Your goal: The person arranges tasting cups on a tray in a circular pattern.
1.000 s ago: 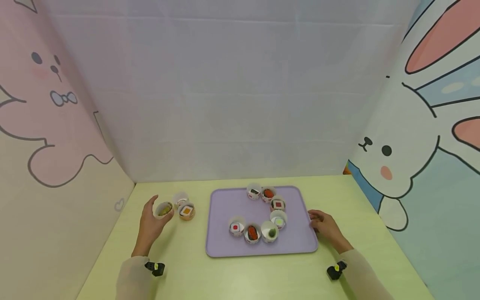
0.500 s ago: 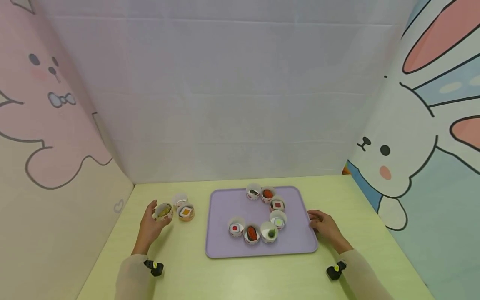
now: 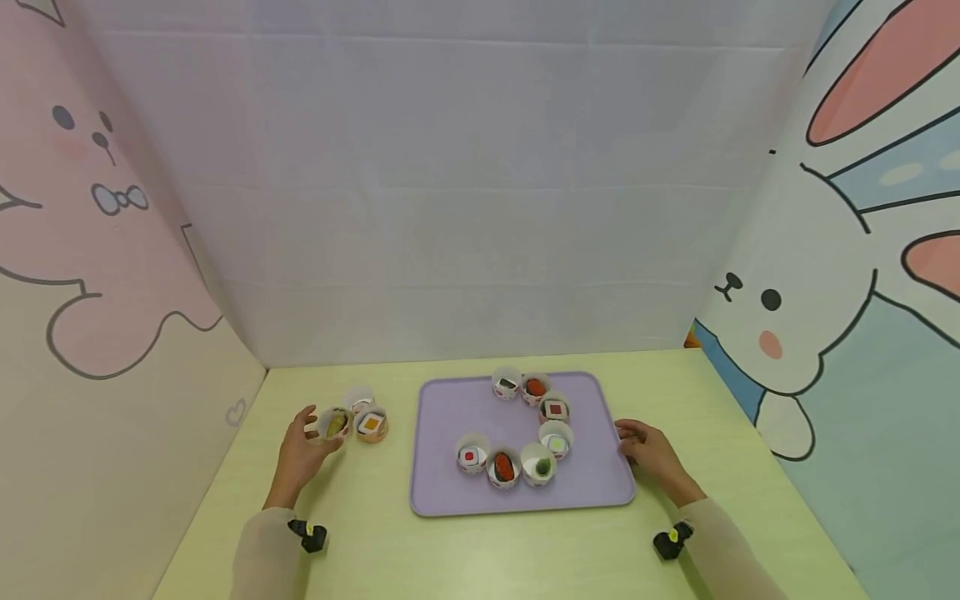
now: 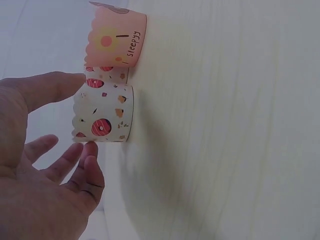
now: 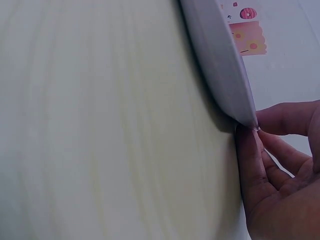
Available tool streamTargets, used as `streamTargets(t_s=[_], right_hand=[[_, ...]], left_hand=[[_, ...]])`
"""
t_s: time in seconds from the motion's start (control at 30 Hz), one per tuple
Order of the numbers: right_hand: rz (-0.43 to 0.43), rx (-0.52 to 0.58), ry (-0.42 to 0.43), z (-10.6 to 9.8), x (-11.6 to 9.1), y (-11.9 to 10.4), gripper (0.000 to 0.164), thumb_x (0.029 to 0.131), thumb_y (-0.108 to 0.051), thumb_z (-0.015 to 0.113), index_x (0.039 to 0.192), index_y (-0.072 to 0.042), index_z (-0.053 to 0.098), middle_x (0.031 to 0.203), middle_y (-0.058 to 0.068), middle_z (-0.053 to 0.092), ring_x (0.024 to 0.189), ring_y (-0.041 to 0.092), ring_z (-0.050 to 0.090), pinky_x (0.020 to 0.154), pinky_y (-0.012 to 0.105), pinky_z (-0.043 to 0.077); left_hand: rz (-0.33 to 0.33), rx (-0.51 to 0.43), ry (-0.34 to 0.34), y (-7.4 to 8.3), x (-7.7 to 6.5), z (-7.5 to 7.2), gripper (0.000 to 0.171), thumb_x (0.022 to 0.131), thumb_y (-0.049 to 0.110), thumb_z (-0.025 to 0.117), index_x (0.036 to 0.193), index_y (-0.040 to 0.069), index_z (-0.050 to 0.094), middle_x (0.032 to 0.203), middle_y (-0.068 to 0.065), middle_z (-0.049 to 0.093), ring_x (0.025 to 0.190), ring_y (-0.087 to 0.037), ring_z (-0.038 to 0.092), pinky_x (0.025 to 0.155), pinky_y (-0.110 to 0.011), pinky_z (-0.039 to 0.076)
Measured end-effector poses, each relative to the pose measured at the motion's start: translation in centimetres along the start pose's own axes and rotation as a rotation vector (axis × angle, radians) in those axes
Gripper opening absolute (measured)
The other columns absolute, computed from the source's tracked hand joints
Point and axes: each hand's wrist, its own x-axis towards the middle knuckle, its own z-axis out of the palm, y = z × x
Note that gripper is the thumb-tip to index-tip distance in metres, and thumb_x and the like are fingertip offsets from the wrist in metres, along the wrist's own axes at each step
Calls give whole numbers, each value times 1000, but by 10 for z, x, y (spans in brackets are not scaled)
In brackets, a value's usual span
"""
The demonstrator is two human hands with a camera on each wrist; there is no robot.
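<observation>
My left hand (image 3: pixel 300 450) has thumb and fingertips on opposite sides of a white paper cup (image 4: pixel 102 117) printed with pink donuts. A yellow-green, food-like piece (image 3: pixel 337 424) lies inside. The cup stands close to the table, beside a pink paper cup (image 4: pixel 122 37) with an orange-and-white piece and another white cup (image 3: pixel 359 398) behind. On the right, my right hand (image 3: pixel 652 454) pinches the edge of the lilac tray (image 3: pixel 442 408) between thumb and fingers; the right wrist view shows this grip on the tray rim (image 5: pixel 227 75).
On the tray, several paper cups form a curve, among them one with a green piece (image 3: pixel 539 464), one with a red piece (image 3: pixel 504 467) and one at the back (image 3: pixel 507 383). A white wall (image 3: pixel 480 208) closes off the back of the pale yellow table (image 3: pixel 480 558).
The left hand's cup has moved slightly right, up against the two neighbouring cups, and the fingers sit less deeply around it. My right hand and the tray hold still.
</observation>
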Motion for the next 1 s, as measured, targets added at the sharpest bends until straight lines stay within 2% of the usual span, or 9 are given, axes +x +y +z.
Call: streamTargets(t_s=[0.13,0.23,0.33,0.47,0.6,0.77,1.0], right_hand=[[0,-5,1,0,0,-1,47,89,1,57,135,5,52,119,24,61,91,15,60,69,25,53],[1,-7,1,0,1,-1,47,88,1,57,135,5,52,118,23,61,89,14,60,69,24,53],[-2,-4,-2,0,1,-2,47,88,1,57,135,6,52,117,23,61,89,14,60,69,24,53],[-2,-3,-1,-1,1,-1,47,88,2,57,134,6,52,117,24,61,89,14,60,69,24,53],[3,5,0,0,1,-1,47,88,2,57,135,6,52,117,23,61,89,14,59,70,24,53],[9,9,4,0,1,1,47,88,1,58,135,6,52,117,23,60,88,13,59,70,25,53],[24,4,5,1,2,2,47,89,0,58,136,4,52,118,21,60,88,12,59,71,26,53]], left_hand=[[-9,40,-43,-1,2,1,87,87,21,72,153,-1,21,141,-28,37,125,-43,44,89,-52,48],[3,71,-48,-3,3,2,82,86,21,73,150,-3,27,133,-27,41,121,-43,45,90,-53,46],[16,59,-54,-5,4,4,79,86,19,72,148,-3,30,138,-29,40,126,-45,43,97,-57,43],[20,22,-88,-7,5,6,80,87,16,70,151,-1,24,151,-31,31,137,-48,34,106,-60,38],[16,17,-109,-7,9,6,83,88,15,69,153,0,19,154,-33,26,138,-50,33,107,-60,37],[28,20,-111,-10,14,9,80,87,13,69,152,0,23,152,-35,28,136,-52,36,107,-61,37],[31,37,-86,-15,18,14,77,84,17,73,146,-2,32,145,-32,42,130,-48,45,103,-57,41]])
